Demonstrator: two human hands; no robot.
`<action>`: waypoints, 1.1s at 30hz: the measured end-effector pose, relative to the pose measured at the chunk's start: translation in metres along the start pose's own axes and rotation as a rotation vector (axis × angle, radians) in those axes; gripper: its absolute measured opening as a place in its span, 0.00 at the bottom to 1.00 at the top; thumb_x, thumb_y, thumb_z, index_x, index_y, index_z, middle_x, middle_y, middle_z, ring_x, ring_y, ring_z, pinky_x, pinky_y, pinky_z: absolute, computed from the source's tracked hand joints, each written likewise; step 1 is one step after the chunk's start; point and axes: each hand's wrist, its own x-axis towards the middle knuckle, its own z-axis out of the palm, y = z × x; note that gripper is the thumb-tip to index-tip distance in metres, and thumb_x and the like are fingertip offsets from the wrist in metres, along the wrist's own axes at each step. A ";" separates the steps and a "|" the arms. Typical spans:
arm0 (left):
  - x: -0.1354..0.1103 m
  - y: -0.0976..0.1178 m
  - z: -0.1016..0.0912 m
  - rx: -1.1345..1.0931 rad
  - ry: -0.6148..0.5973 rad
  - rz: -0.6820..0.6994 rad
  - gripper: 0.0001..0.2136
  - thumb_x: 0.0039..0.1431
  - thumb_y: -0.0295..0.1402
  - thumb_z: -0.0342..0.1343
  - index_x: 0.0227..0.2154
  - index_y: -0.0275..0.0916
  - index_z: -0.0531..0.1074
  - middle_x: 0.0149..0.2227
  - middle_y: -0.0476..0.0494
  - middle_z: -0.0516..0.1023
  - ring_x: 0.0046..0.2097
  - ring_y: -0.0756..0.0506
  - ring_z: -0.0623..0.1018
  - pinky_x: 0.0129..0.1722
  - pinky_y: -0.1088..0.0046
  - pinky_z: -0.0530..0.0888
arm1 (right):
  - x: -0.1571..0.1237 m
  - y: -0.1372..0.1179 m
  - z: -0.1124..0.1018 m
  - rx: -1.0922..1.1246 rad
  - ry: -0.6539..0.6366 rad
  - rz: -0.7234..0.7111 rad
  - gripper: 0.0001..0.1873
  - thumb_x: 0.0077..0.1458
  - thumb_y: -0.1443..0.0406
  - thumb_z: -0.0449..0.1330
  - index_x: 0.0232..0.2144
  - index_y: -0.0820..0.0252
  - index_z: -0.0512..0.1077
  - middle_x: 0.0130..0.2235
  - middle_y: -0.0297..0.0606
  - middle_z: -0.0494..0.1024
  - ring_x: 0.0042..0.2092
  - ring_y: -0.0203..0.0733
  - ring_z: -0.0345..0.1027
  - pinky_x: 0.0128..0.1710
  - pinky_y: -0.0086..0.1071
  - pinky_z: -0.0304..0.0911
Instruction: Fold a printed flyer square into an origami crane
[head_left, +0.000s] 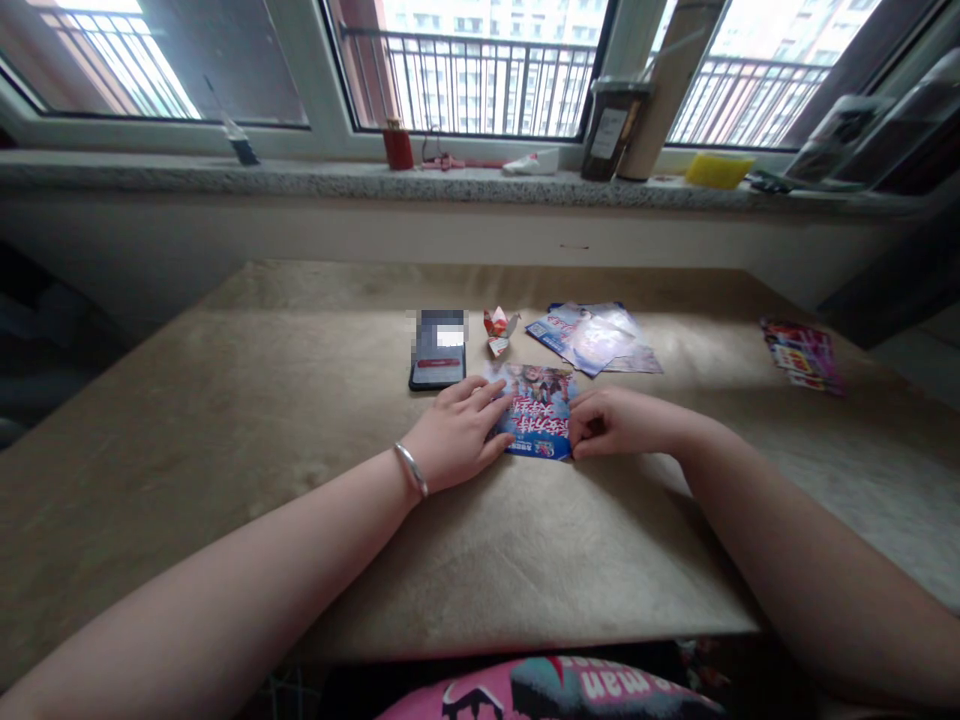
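Observation:
A printed sheet of paper [536, 415], mostly blue with large white and pink characters, lies flat on the table between my hands. My left hand [465, 430] rests on its left side with the fingers stretched out, a silver bangle at the wrist. At the sheet's right edge, my right hand [615, 420] is curled, thumb and fingers pinching the paper near the lower right corner. Just beyond the sheet stands a small folded paper figure [498, 331] in red and white. A phone [437, 350] lies left of that figure, its screen partly blurred out.
Several glossy leaflets [592, 337] overlap behind the sheet, and a stack of pink printed cards [802, 355] lies far right on the table [225, 450]. On the windowsill [322, 180] stand a red bottle [397, 145], a dark container [613, 130] and a yellow sponge-like block [718, 170].

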 end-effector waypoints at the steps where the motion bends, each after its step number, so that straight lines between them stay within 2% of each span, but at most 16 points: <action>1: 0.000 0.000 0.000 0.009 -0.017 0.006 0.24 0.63 0.44 0.45 0.56 0.35 0.62 0.59 0.38 0.63 0.61 0.39 0.60 0.60 0.61 0.57 | -0.001 0.000 -0.001 0.012 -0.018 -0.003 0.09 0.52 0.61 0.60 0.25 0.61 0.75 0.25 0.34 0.71 0.29 0.33 0.62 0.28 0.27 0.59; 4: 0.000 -0.003 -0.001 -0.002 -0.054 0.023 0.25 0.63 0.46 0.43 0.57 0.34 0.62 0.59 0.36 0.64 0.61 0.39 0.61 0.59 0.62 0.59 | -0.004 0.001 -0.002 0.044 -0.050 0.019 0.09 0.52 0.61 0.60 0.27 0.61 0.75 0.27 0.34 0.72 0.30 0.33 0.63 0.29 0.28 0.59; 8: 0.002 -0.006 -0.003 -0.038 -0.036 0.073 0.23 0.63 0.46 0.43 0.55 0.37 0.64 0.56 0.37 0.67 0.57 0.40 0.66 0.57 0.62 0.63 | -0.007 0.004 -0.005 0.098 -0.017 0.081 0.11 0.53 0.59 0.59 0.30 0.61 0.74 0.29 0.35 0.72 0.29 0.33 0.63 0.27 0.27 0.59; 10: 0.002 -0.006 -0.004 -0.051 -0.025 0.091 0.22 0.63 0.45 0.44 0.54 0.38 0.66 0.55 0.38 0.69 0.55 0.41 0.67 0.56 0.62 0.64 | -0.007 0.007 -0.005 0.099 0.029 0.065 0.10 0.54 0.59 0.58 0.30 0.61 0.74 0.30 0.35 0.71 0.30 0.33 0.63 0.28 0.28 0.60; 16: 0.001 0.000 -0.007 -0.079 -0.020 0.161 0.20 0.63 0.43 0.45 0.52 0.38 0.68 0.53 0.40 0.71 0.52 0.41 0.70 0.55 0.61 0.65 | 0.000 0.010 0.001 0.024 0.244 -0.004 0.07 0.56 0.63 0.57 0.29 0.58 0.73 0.34 0.36 0.71 0.37 0.37 0.65 0.41 0.33 0.62; 23: 0.002 0.006 -0.006 -0.133 -0.010 0.243 0.17 0.62 0.39 0.48 0.49 0.38 0.70 0.50 0.42 0.73 0.50 0.42 0.71 0.52 0.62 0.68 | 0.012 0.000 0.017 -0.079 0.373 -0.009 0.05 0.54 0.65 0.59 0.30 0.57 0.75 0.34 0.37 0.72 0.37 0.38 0.67 0.39 0.33 0.63; 28: 0.004 0.005 -0.006 -0.181 0.024 0.258 0.14 0.64 0.33 0.44 0.45 0.35 0.72 0.47 0.42 0.75 0.47 0.45 0.72 0.51 0.65 0.69 | 0.021 -0.004 0.028 -0.145 0.439 0.013 0.07 0.55 0.68 0.57 0.32 0.57 0.76 0.36 0.39 0.73 0.38 0.39 0.68 0.41 0.33 0.64; 33: 0.004 0.005 -0.005 -0.187 0.051 0.298 0.14 0.64 0.32 0.45 0.49 0.38 0.69 0.47 0.42 0.74 0.46 0.45 0.71 0.49 0.64 0.69 | 0.026 -0.009 0.032 -0.164 0.497 0.080 0.06 0.53 0.68 0.58 0.30 0.58 0.76 0.35 0.39 0.74 0.37 0.39 0.68 0.38 0.32 0.63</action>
